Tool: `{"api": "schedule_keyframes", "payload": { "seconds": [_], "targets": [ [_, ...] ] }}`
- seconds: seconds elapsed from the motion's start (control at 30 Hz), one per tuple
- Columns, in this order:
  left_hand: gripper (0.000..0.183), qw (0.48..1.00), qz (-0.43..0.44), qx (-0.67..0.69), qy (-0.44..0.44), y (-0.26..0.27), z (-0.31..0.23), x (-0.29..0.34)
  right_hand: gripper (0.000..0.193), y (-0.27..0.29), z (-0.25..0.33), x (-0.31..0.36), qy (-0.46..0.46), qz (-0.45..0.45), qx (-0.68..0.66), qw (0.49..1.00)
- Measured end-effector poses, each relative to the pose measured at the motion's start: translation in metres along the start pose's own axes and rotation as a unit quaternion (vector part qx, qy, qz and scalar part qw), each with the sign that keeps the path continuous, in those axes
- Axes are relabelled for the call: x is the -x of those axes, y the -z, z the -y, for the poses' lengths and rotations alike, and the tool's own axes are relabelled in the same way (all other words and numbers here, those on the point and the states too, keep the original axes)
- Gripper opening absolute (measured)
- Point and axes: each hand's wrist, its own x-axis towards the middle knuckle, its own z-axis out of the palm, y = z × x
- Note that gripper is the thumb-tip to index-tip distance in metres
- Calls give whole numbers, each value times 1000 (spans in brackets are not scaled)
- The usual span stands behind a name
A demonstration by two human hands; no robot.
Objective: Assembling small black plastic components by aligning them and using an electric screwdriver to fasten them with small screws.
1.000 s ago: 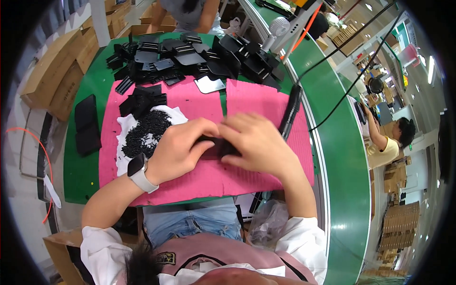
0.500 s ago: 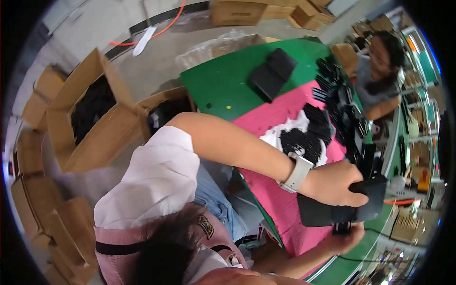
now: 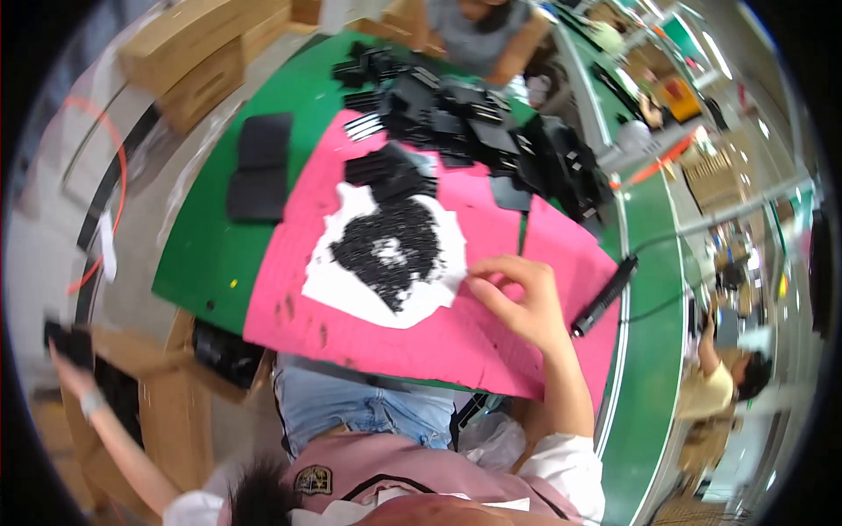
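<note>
At the far left, my left hand (image 3: 74,379), with a pale watch on the wrist, is stretched out past the table and grips a black flat piece (image 3: 70,344). Motion blurs its fingers. The piece is held up beside an open cardboard box (image 3: 175,421) containing dark things. My right hand (image 3: 522,302) hovers by the right edge of a white sheet (image 3: 345,296), thumb and forefinger curved with a small gap between them; I see nothing held. Many tiny black parts (image 3: 373,254) are heaped on the sheet, which lies on a pink mat (image 3: 491,351).
Black flat pieces (image 3: 474,123) are piled along the mat's far side. Two black panels (image 3: 260,167) lie on the green table (image 3: 197,245) at left. A black pen-shaped tool (image 3: 605,296) with a cord lies at right. Another person (image 3: 478,39) sits across the table.
My left hand has swung from the table's right side to the far left, carrying the black piece. My right hand has let go of it and moved to the white sheet. The view has turned.
</note>
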Motion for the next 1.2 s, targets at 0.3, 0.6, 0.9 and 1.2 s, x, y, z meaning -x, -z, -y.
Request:
{"api": "schedule_keyframes", "payload": {
  "seconds": [0.3,0.6,0.9,1.2],
  "targets": [
    [51,948,-227,-210,80,135,126,-17,51,13,-65,-96,205,-245,389,864],
    [26,967,107,-102,-210,-182,55,86,57,-1,-113,-159,117,-251,465,841],
    [45,762,622,47,174,-407,48,387,46,-41,26,-54,373,-230,378,816],
    [32,776,618,21,124,-439,81,353,44,1,-30,-105,292,-141,79,943]
  ]
}}
